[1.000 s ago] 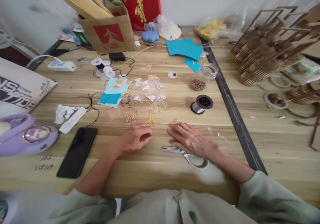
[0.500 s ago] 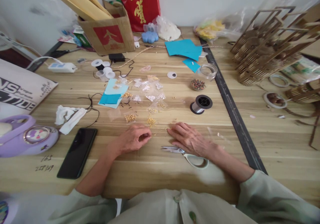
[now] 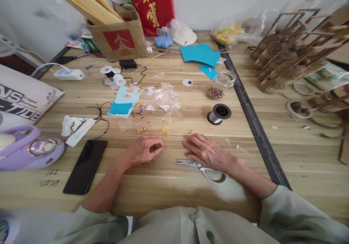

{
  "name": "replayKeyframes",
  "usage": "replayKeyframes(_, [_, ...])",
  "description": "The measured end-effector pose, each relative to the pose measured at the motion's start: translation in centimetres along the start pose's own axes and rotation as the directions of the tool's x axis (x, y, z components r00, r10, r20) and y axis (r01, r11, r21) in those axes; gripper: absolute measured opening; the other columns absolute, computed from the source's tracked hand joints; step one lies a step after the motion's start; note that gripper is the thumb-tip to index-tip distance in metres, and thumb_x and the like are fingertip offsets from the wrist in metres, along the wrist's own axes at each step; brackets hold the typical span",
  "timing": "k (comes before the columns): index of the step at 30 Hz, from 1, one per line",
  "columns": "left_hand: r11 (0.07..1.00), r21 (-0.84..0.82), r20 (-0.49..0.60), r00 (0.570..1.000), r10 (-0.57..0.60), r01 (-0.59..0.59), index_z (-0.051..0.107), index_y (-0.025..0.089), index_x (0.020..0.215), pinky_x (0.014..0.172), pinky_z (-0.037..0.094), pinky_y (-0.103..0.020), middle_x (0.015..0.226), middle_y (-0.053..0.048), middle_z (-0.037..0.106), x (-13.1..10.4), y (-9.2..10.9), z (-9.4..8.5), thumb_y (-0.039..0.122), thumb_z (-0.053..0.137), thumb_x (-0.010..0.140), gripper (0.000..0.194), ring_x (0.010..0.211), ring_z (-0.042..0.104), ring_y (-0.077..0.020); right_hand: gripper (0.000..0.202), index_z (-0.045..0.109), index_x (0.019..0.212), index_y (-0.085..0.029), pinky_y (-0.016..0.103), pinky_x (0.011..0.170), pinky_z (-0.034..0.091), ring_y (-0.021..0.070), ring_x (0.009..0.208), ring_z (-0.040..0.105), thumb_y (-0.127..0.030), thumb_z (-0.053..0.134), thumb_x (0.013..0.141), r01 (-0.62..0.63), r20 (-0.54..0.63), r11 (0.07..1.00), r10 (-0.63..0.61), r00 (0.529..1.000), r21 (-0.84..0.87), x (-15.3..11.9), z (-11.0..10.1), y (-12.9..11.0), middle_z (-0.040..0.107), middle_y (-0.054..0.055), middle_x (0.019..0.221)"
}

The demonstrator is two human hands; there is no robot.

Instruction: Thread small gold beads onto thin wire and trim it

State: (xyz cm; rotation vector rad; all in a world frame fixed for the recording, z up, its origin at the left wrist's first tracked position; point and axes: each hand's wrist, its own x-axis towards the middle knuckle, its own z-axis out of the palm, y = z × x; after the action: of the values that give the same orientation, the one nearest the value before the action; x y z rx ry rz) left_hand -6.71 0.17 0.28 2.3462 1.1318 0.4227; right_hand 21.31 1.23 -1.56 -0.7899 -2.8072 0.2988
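Just above the white-handled steel scissors (image 3: 203, 168), her left hand (image 3: 143, 151) pinches a thin gold-beaded strand (image 3: 170, 146) while the right hand (image 3: 208, 152), fingers spread flat, pins its far end — mid-stringing.

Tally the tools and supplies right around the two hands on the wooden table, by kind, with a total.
Hands: 2, left hand pinching a strand of gold beads, right hand flat on the table
Scissors: 1
Wire spool: 1
Black phone: 1
Bead strand: 1
Total: 6
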Motion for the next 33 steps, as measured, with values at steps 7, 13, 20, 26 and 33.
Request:
replayKeyframes(7, [1.0,-0.012,-0.04,0.999,-0.002,0.002,0.06,0.017,0.078,0.067,0.043,-0.023,0.069,0.0,0.062,0.1,0.2,0.0,0.017,0.052,0.083,0.009,0.065,0.056,-0.0112,0.04,0.052,0.125,-0.014,0.044,0.093,0.047,0.0269,0.116,0.045,-0.036,0.045,0.093,0.009,0.0,1.0,-0.009,1.0,-0.009,0.0,-0.1,-0.1,0.055,0.015,0.117])
replayKeyframes(13, [1.0,-0.018,-0.041,0.999,-0.009,0.008,0.06,0.017,0.078,0.069,0.043,-0.024,0.073,0.0,0.062,0.1,0.3,-0.1,0.018,0.053,0.083,0.009,0.069,0.056,-0.012,0.042,0.051,0.126,-0.012,0.043,0.093,0.047,0.0274,0.116,0.045,-0.036,0.046,0.093,0.012,0.009,1.0,-0.012,1.0,-0.02,0.1,-0.2,-0.2,0.055,0.015,0.118])
replayKeyframes(20, [0.995,-0.073,-0.046,0.997,-0.064,0.061,0.061,0.017,0.08,0.07,0.045,-0.023,0.077,-0.001,0.064,0.0,-0.2,0.0,0.018,0.055,0.082,0.006,0.072,0.058,-0.0124,0.047,0.043,0.134,-0.012,0.045,0.095,0.045,0.0279,0.117,0.046,-0.037,0.043,0.094,0.023,0.003,1.0,-0.023,1.0,-0.015,-0.1,-0.6,0.0,0.054,0.016,0.121])
replayKeyframes(26, [0.982,-0.164,-0.021,0.995,-0.099,0.095,0.061,0.017,0.082,0.076,0.047,-0.026,0.083,-0.003,0.065,0.1,-0.6,0.2,0.02,0.055,0.082,0.007,0.078,0.059,-0.0143,0.036,0.05,0.127,-0.015,0.042,0.094,0.046,0.0246,0.113,0.051,-0.03,0.041,0.095,-0.034,-0.066,0.999,0.036,0.997,0.031,-0.3,-1.7,0.7,0.057,0.014,0.118])
replayKeyframes(33, [0.951,-0.295,-0.073,0.991,-0.114,0.088,0.058,0.016,0.078,0.078,0.047,-0.028,0.084,-0.004,0.066,0.3,-0.7,0.5,0.016,0.056,0.079,0.002,0.08,0.061,-0.0151,0.023,0.059,0.106,-0.016,0.035,0.083,0.049,0.0214,0.096,0.057,-0.023,0.04,0.095,-0.131,-0.089,0.991,0.133,0.987,0.03,-0.5,-1.1,1.7,0.061,0.011,0.101])
